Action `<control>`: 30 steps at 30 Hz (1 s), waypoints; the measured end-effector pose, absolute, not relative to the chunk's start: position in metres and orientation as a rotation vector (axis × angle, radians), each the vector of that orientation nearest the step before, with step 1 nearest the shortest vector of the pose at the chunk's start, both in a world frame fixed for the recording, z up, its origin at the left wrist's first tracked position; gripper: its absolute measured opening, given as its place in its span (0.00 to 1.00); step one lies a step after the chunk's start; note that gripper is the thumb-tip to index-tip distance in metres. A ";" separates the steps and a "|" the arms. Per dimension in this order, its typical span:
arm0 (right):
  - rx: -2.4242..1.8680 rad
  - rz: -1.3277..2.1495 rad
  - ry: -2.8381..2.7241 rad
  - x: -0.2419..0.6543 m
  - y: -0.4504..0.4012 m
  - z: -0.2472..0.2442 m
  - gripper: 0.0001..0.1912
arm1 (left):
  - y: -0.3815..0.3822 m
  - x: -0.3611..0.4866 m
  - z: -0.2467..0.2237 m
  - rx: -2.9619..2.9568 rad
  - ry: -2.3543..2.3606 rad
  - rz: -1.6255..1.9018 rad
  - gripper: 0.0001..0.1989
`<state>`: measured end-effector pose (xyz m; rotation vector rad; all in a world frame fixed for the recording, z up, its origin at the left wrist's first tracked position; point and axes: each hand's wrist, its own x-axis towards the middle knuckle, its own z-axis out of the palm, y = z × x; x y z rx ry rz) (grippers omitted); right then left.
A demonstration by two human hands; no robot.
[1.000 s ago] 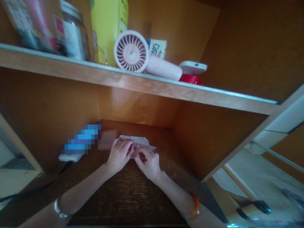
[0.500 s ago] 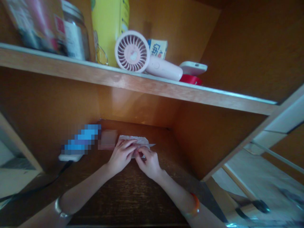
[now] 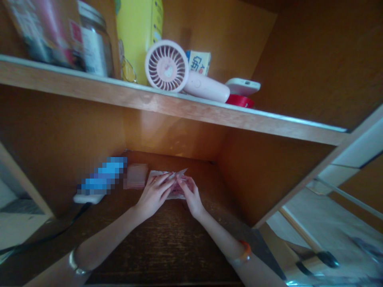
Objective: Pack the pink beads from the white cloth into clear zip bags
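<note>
On the dark wooden surface lies a whitish sheet with pinkish print [image 3: 177, 194], mostly covered by my hands. My left hand [image 3: 154, 195] rests over its left part, the fingers close together and bent toward the thumb, holding the sheet. A thin, pale pointed piece [image 3: 182, 172] sticks up between my fingertips. My right hand [image 3: 192, 199] has thumb and fingers pinched at the base of this piece, just right of the left fingertips. Whether the piece is joined to the sheet is hidden. Left of the sheet sits a flat stack of pinkish squares [image 3: 137, 176].
A pixelated phone [image 3: 101, 175] leans at the left, with a black cable [image 3: 68, 226]. On the shelf [image 3: 179, 101] above are a pink handheld fan [image 3: 166, 67], a jar [image 3: 95, 44], a yellow container [image 3: 134, 36] and a red round item [image 3: 239, 100]. Wooden side walls flank my hands.
My right hand has turned and opened out slightly, moving up and right. The pointed piece, which stuck out to the right, now points upward. My left hand stays almost still.
</note>
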<state>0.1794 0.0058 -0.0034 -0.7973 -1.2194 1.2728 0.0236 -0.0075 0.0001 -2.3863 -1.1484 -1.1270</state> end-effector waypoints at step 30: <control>-0.654 1.716 -1.149 0.193 0.024 -0.006 0.16 | -0.010 0.024 0.005 -2.433 -1.009 -1.141 0.20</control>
